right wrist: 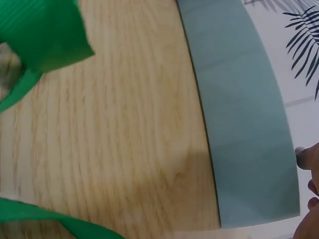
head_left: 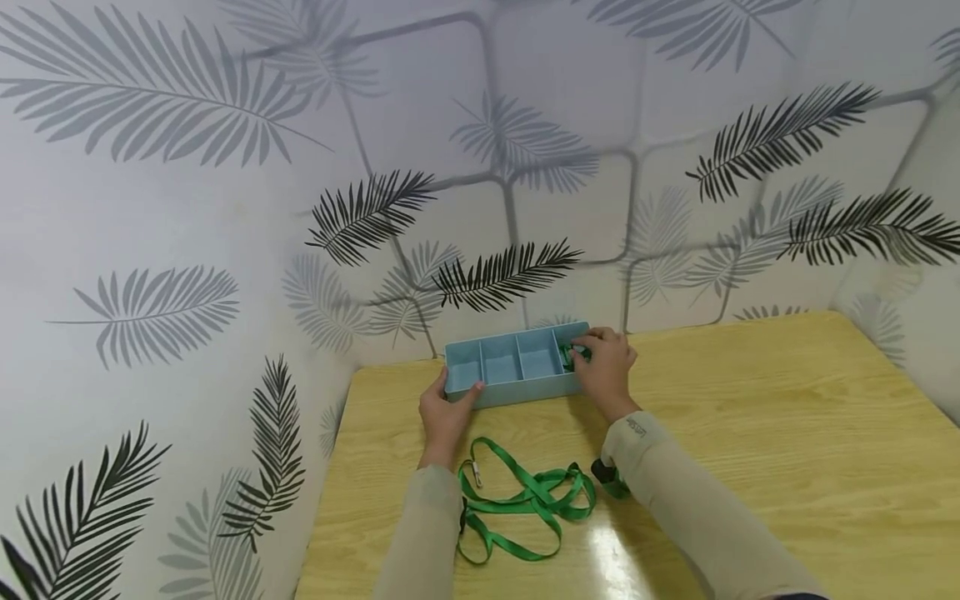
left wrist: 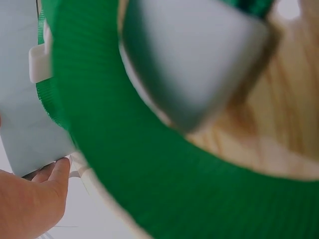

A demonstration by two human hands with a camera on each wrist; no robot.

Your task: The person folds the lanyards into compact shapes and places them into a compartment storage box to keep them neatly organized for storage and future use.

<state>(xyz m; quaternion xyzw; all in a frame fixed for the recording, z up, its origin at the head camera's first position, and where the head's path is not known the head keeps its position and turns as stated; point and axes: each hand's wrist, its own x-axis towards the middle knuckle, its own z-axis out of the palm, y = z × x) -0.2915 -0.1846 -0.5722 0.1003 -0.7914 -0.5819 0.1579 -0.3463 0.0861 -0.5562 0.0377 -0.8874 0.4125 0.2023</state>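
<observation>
A pale blue box (head_left: 517,392) with a row of compartments stands near the wall. My left hand (head_left: 444,417) grips its left end, thumb against the front wall. That hand (left wrist: 35,201) shows by the box's corner in the left wrist view. Over the rightmost compartment, my right hand (head_left: 606,371) pinches a green strap-like piece (head_left: 567,358), its shape mostly hidden by the fingers. In the right wrist view, fingertips (right wrist: 303,157) show at the top edge of the box (right wrist: 249,124). A green lanyard (head_left: 536,492) lies looped between my forearms, with a metal clip (head_left: 476,473).
The wood-grain table (head_left: 750,417) reaches to a leaf-patterned wall (head_left: 540,208) right behind the box. A black piece with a green band (head_left: 611,482) is under my right wrist. Close green band (left wrist: 99,124) covers much of the left wrist view.
</observation>
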